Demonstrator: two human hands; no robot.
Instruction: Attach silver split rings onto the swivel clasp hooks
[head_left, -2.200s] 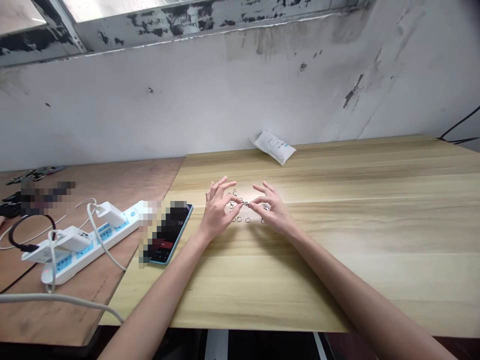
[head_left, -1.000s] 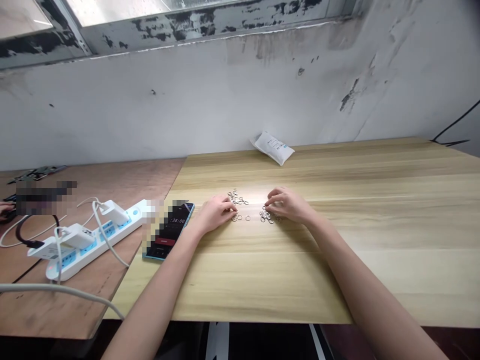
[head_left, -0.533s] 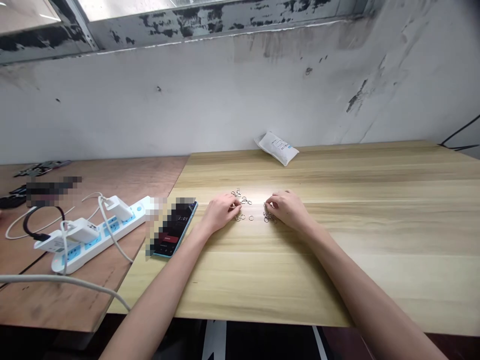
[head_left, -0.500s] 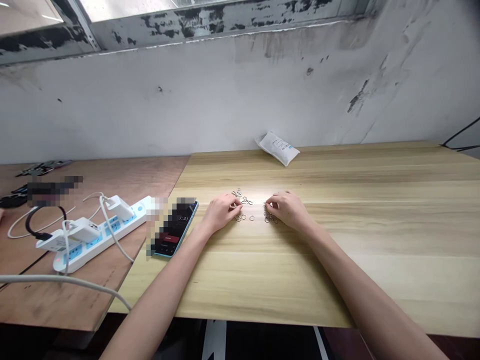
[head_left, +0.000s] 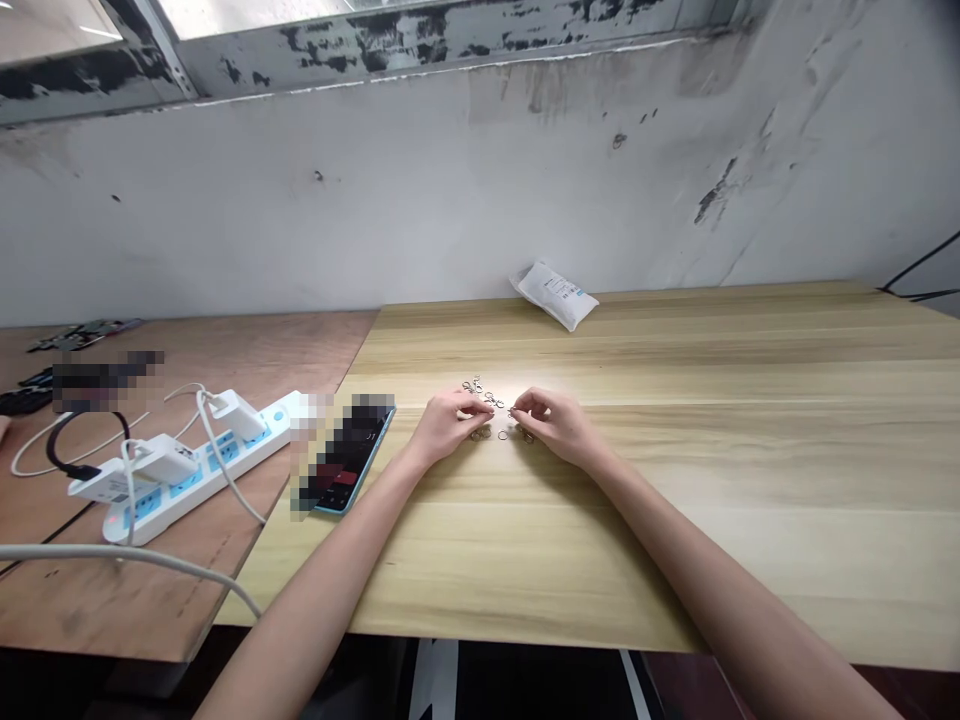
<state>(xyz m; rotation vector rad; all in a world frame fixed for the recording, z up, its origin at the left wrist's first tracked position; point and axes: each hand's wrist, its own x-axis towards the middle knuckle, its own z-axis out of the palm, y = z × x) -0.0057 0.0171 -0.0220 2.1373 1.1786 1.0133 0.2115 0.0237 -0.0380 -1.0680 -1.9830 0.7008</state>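
Observation:
Small metal rings and clasps [head_left: 480, 388] lie scattered on the light wooden table [head_left: 675, 480]. My left hand [head_left: 444, 425] rests on the table with its fingertips pinched on a small metal piece near the loose rings [head_left: 501, 434]. My right hand [head_left: 550, 424] is just to the right, its fingers also pinched on a tiny metal piece. The fingertips of both hands nearly meet above the rings. What exactly each pinch holds is too small to make out.
A phone [head_left: 346, 455] lies left of my left hand. A white power strip [head_left: 187, 465] with chargers and cables sits on the darker board [head_left: 150, 560] further left. A white packet [head_left: 555, 295] lies by the wall. A black cable [head_left: 919, 270] runs at far right.
My right hand has left the pile of clasps on the right and moved left towards my left hand. Both hands now pinch close together over the rings.

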